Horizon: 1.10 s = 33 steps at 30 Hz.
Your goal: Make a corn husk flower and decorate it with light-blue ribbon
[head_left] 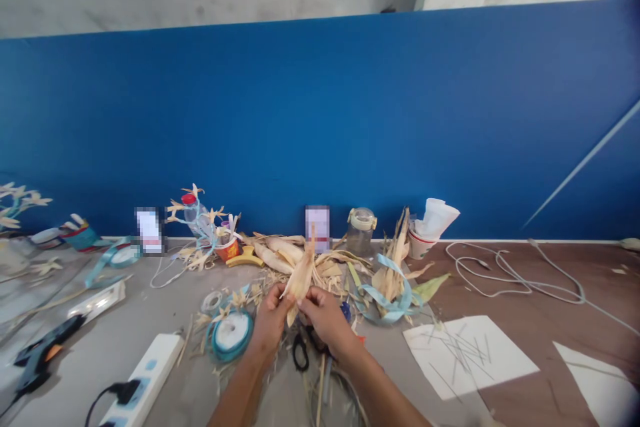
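Note:
Both my hands meet over the middle of the table and pinch one dried corn husk piece (301, 275) that points up and away from me. My left hand (271, 321) grips its lower left side with the fingers curled. My right hand (325, 315) closes on its lower right side. Just behind the husk lies a heap of more dried husks (293, 252). Black-handled scissors (301, 350) lie on the table under my wrists. A spool of teal ribbon (231, 335) rests just left of my left hand.
A white power strip (149, 373) and a black glue gun (41, 355) lie at the near left. A glass jar (361, 230), cups (431, 227) and a plastic bottle (193, 212) stand against the blue wall. White cable (500, 270) and paper sheets (470, 355) lie on the right.

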Available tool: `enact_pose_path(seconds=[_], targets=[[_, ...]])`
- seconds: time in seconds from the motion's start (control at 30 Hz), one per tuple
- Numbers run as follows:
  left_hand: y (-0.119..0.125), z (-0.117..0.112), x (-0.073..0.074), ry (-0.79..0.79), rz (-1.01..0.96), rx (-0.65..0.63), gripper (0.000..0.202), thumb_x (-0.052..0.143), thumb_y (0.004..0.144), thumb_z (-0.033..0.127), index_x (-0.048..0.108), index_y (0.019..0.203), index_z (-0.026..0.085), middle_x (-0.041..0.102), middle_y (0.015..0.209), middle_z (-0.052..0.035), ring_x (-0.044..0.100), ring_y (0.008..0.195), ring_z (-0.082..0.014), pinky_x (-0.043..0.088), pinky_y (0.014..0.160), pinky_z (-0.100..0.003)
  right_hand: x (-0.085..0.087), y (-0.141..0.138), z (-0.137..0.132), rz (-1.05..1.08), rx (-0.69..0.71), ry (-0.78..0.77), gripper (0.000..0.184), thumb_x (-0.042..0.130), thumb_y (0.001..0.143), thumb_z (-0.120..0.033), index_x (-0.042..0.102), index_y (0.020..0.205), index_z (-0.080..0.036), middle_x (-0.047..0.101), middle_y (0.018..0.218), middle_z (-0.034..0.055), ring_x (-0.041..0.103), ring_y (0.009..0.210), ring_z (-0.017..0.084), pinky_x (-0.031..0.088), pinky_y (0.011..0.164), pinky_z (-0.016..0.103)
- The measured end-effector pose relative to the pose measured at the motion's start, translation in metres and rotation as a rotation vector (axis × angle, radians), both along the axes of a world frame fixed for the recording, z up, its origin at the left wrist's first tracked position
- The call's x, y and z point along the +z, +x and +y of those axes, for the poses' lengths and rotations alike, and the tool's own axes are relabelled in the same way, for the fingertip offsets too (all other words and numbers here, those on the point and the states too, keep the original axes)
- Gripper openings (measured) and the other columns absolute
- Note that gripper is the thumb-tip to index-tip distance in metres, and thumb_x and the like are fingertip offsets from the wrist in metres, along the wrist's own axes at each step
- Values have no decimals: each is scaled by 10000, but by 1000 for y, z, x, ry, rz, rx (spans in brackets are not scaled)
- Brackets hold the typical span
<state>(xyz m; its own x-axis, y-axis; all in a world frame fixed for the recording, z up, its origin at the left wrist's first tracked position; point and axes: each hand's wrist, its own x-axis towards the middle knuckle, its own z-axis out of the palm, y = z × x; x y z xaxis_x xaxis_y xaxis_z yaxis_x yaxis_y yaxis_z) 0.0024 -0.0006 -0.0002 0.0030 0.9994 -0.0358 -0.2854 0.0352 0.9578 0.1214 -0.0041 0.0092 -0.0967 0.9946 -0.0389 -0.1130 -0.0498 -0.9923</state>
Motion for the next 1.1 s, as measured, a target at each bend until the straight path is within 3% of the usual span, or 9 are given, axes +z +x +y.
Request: enact_pose_path(seconds=[0.13,0.3,0.7,0.93,1.1], targets=[[4,-2,7,-33,-239,-23,264,697,673,323,606,857,157,671,721,-33,628,698,-184,478,635,-287,7,3,-1,228,68,-129,207,614,640,-306,463,565,-186,414,438,-84,322,406,57,234,441,198],[3,-3,13,-95,-408,27,249,750,610,238,632,811,150,689,707,-41,650,725,-208,496,663,-305,14,1,-5,406,120,-172,242,671,604,-304,471,560,-175,453,449,-71,338,412,48,232,449,190],[6,-6,15,-109,-253,-146,219,741,636,247,665,809,136,680,715,-48,592,632,-145,452,606,-250,9,8,2,107,-153,36,201,624,634,-311,499,544,-183,413,449,-77,327,442,73,252,448,211],[0,-8,17,-114,-358,-224,173,751,612,246,652,712,145,671,677,-42,609,641,-165,464,639,-279,11,6,2,592,109,-274,251,714,557,-309,515,549,-156,510,467,-46,340,391,42,239,433,190],[0,-9,19,-100,-352,-233,173,739,627,205,642,755,141,667,691,-41,606,621,-143,468,641,-264,10,5,3,745,137,-354,250,755,548,-260,533,578,-151,504,448,-61,332,382,33,292,446,177]])
